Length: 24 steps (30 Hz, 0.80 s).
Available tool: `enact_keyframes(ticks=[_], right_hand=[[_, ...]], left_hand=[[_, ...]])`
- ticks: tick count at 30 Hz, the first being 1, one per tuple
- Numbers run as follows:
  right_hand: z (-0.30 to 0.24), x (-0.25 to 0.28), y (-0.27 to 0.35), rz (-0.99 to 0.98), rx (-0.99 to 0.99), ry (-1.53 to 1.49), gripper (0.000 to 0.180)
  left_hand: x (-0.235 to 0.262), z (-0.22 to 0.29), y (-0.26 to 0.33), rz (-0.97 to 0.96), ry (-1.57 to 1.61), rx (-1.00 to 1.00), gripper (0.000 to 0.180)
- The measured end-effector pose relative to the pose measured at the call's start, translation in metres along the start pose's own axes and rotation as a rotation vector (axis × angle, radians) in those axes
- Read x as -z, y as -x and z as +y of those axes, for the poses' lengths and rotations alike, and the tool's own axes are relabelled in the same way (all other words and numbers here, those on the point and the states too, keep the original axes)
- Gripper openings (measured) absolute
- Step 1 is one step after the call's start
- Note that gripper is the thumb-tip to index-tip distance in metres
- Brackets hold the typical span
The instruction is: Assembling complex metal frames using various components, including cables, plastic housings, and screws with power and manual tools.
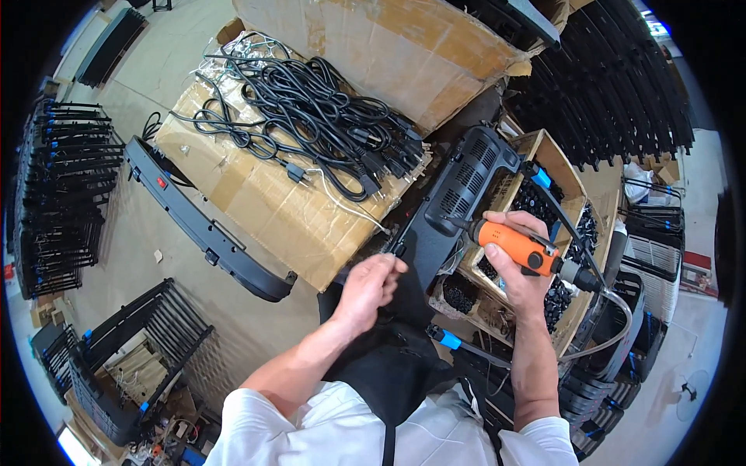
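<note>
My right hand [522, 281] is wrapped round an orange pistol-shaped power tool [513, 242] with a black knob. The tool's dark nose points left, over a black plastic housing [471, 169] with vent slots, and a clear hose [626, 320] runs from its rear end. My left hand [367, 289] is closed, thumb and fingertips pressed together, beside the edge of the housing's flat black part [434, 247]. A small black piece shows just past its fingertips; whatever the fingers hold is too hidden to name.
A tangle of black power cords [311, 116] lies on a cardboard box [256, 194]. Wooden bins [573, 175] with small black parts stand right of the housing. A curved black panel [203, 225] with a red switch leans at the left. Black frames [66, 202] are stacked around.
</note>
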State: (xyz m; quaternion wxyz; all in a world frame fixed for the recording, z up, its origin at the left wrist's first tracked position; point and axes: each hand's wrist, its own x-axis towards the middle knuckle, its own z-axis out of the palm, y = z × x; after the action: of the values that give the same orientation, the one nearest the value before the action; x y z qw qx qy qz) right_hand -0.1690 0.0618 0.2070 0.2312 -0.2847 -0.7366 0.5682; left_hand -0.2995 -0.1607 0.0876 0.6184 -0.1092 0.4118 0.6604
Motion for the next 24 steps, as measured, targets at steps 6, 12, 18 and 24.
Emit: enact_keyframes(ticks=[6, 12, 18, 24], right_hand=[[0.002, -0.011, -0.012, -0.048, -0.023, 0.007, 0.052], [0.002, -0.017, -0.020, -0.057, -0.047, 0.007, 0.052], [0.007, -0.012, -0.032, -0.043, -0.040, 0.094, 0.051], [0.014, -0.014, -0.038, -0.057, -0.043, 0.135, 0.051]], left_hand=[[-0.014, 0.009, -0.006, 0.387, -1.015, -0.374, 0.039], [-0.003, -0.014, -0.031, 0.455, -1.302, -0.733, 0.041], [-0.006, -0.013, -0.032, 0.448, -1.365, -0.738, 0.032], [-0.009, -0.018, -0.033, 0.428, -1.308, -0.786, 0.029]])
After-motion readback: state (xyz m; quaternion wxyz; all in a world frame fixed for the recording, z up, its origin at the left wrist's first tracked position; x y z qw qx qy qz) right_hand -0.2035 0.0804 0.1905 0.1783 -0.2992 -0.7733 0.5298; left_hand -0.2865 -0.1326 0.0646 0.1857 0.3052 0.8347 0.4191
